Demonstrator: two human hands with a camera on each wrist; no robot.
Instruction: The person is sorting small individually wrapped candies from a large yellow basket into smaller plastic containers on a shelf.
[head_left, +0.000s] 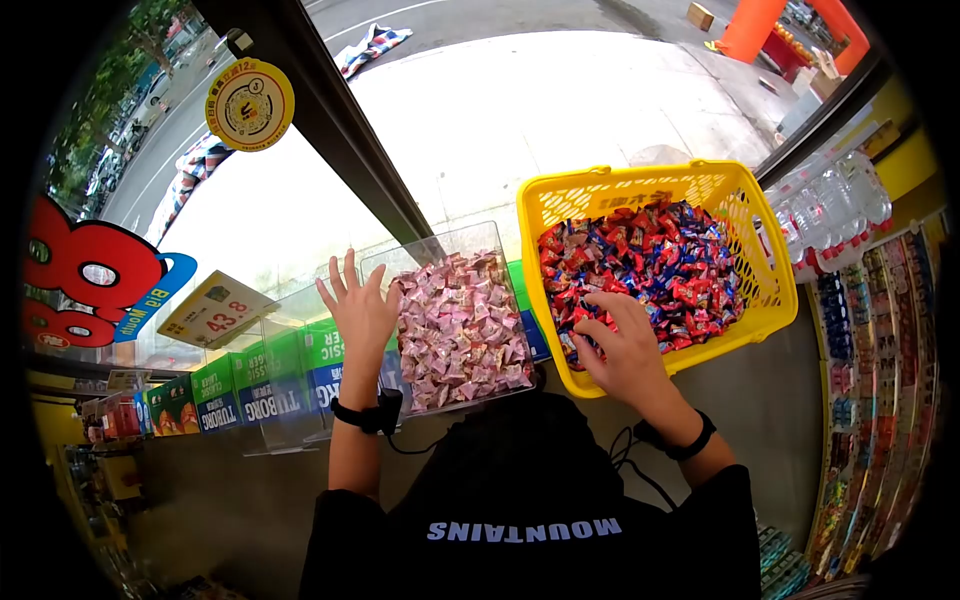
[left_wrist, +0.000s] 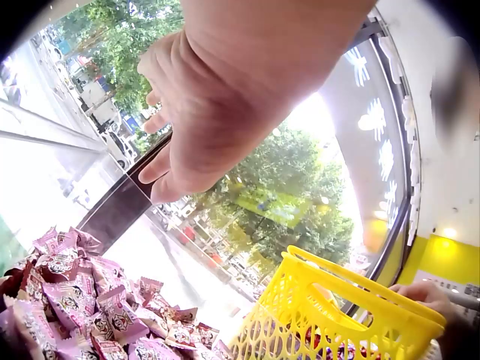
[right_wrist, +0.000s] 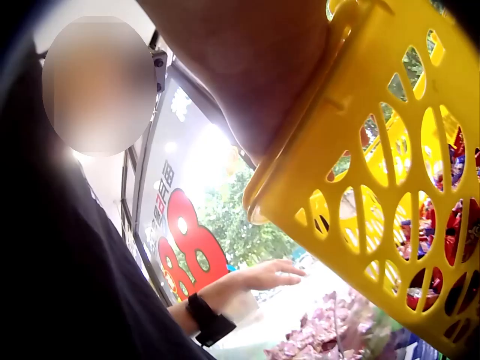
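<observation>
A clear bin [head_left: 450,404] full of pink-wrapped candies [head_left: 465,330] stands left of a yellow basket [head_left: 775,320] holding red and blue wrapped candies [head_left: 650,265]. Fingers spread, the left hand [head_left: 362,310] is over the bin's left edge; in the left wrist view that hand [left_wrist: 202,112] appears above the pink candies [left_wrist: 82,300] with nothing in it. The right hand [head_left: 625,350] reaches over the basket's near left rim, fingers bent above the red and blue candies; whether it holds one cannot be made out. The right wrist view shows its wrist against the basket [right_wrist: 330,150].
Green and blue beer cartons [head_left: 270,385] line the window behind clear panels. A yellow price card [head_left: 215,310] stands at the left. Water bottles [head_left: 830,210] are beyond the basket's right side, with stocked shelves [head_left: 875,400] at the far right.
</observation>
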